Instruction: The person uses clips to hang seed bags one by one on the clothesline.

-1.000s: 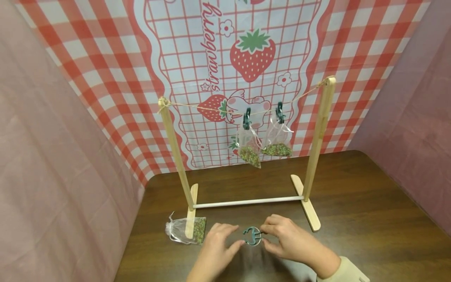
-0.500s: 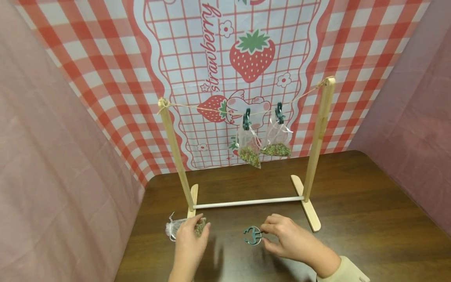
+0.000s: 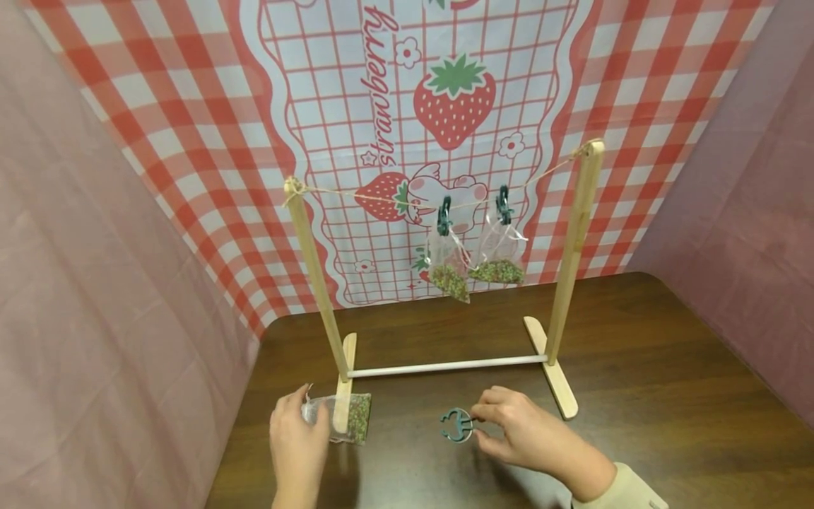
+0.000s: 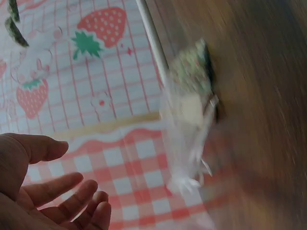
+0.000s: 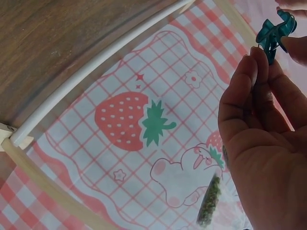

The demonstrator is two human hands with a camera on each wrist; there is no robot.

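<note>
A dark green clip [image 3: 456, 425] is pinched between the thumb and fingers of my right hand [image 3: 518, 431], above the table. My left hand [image 3: 297, 442], thumb and fingers apart, is over the gathered end of a sheer drawstring bag [image 3: 360, 418] with green bits inside. In the left wrist view the hand [image 4: 57, 191] stands clear of the bag [image 4: 187, 115], holding nothing. The bag lies across the left foot [image 3: 342, 406] of a wooden stand. Two similar bags [image 3: 449, 279] hang from the stand's string by green clips [image 3: 504, 205].
Upright wooden posts [image 3: 575, 254] rise at both ends of the stand, joined low down by a white rod [image 3: 445, 367]. Behind hangs a red-and-white strawberry cloth [image 3: 454, 102]. Pink cloth [image 3: 127, 283] covers the left side of the brown table [image 3: 668, 396].
My left hand has moved left, away from the clip and across the lying bag to its gathered end. My right hand keeps the clip in place.
</note>
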